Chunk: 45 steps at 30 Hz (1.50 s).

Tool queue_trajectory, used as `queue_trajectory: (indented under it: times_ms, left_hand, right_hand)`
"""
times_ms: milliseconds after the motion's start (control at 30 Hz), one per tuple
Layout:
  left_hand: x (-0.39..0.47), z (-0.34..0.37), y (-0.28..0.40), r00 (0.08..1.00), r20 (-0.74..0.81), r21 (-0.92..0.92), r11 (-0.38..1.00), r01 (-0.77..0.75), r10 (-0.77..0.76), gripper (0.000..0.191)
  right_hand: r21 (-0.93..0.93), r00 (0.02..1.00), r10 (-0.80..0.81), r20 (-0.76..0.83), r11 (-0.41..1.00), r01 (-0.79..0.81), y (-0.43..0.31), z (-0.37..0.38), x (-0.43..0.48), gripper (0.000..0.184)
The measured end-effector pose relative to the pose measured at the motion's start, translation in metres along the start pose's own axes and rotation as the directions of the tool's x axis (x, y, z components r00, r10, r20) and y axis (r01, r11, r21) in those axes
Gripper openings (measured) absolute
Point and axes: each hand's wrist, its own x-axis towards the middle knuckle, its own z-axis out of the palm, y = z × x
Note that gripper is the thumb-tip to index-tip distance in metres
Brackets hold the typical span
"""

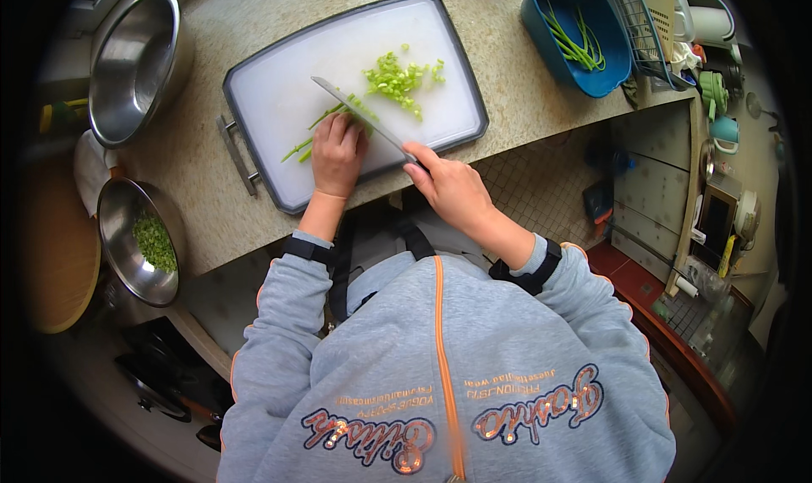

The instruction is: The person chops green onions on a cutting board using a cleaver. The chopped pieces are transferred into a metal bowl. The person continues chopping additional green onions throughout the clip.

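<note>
A white cutting board (pixel 285 70) with a dark rim lies on the counter before me. My left hand (pixel 340 150) presses a bunch of green stalks (pixel 297 149) onto it, fingertips curled close to the blade. In my right hand (pixel 449 185) is the handle of a kitchen knife (pixel 374 121), its blade slanting across the cut end of the stalks. The blade hides part of that end. Beyond the knife, a loose heap of chopped green pieces (pixel 396 82) is spread over the right half of the board.
Left of the board stand a large steel bowl (pixel 130 70) and a smaller steel bowl (pixel 117 229) holding chopped greens (pixel 154 242). A blue basin (pixel 549 58) with long green stalks (pixel 576 42) sits at the right, beside a wire dish rack (pixel 641 32). The counter's front edge runs below my wrists.
</note>
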Motion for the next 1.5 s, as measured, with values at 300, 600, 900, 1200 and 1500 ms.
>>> queue_trajectory:
  times_ms: [300, 600, 900, 1200, 1500]
  left_hand:
    - [0.001, 0.001, 0.0, 1.0, 0.011, -0.02, 1.0, 0.011, -0.01, 0.017]
    - [-0.002, 0.002, -0.001, 0.999, 0.034, -0.05, 0.998, 0.044, -0.042, 0.018]
    - [0.001, 0.0, 0.001, 0.997, 0.022, -0.092, 0.993, 0.074, -0.072, 0.014]
    - [0.003, -0.001, 0.0, 0.997, 0.018, -0.121, 0.99, 0.078, -0.076, 0.012]
    - [0.005, -0.002, 0.002, 0.997, 0.024, -0.125, 0.989, 0.082, -0.08, 0.013]
  right_hand:
    - [-0.034, 0.993, 0.087, 0.078, 0.996, -0.085, -0.014, -0.008, -0.007, 0.033]
    - [0.049, 0.998, 0.06, 0.033, 0.997, -0.061, -0.004, 0.019, 0.018, 0.033]
    - [0.156, 0.997, 0.071, 0.037, 0.985, -0.076, 0.004, 0.01, 0.001, 0.033]
    - [0.125, 0.984, 0.129, 0.123, 0.982, -0.145, -0.002, -0.002, 0.002, 0.03]
    - [0.216, 0.998, 0.069, -0.003, 0.974, -0.067, 0.007, 0.026, 0.017, 0.032]
